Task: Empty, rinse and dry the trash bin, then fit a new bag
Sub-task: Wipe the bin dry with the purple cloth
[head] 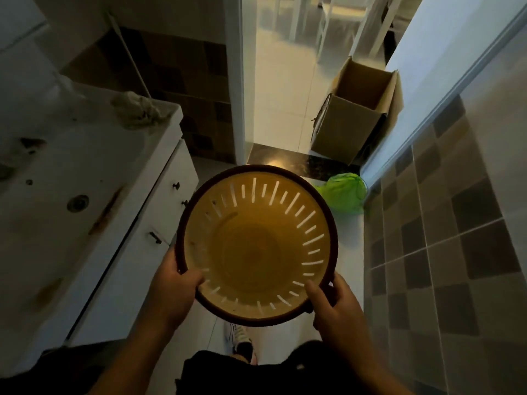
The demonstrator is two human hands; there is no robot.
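From the head view, the round trash bin [256, 243] is showing a yellow slotted plastic wall under a dark rim, its mouth facing up toward the camera, long axis running downward. The left hand [174, 292] and right hand [330, 309] are each pinching the near rim above the tiled floor [288, 332], beside a white sink surface [85, 166].

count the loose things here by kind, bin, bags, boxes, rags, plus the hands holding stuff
trash bin: 1, held at the rim by both hands
green bag: 1, on the floor by the door
cardboard box: 1, open, in the doorway
rag: 1, on the sink counter
hands: 2, left hand and right hand
total: 6
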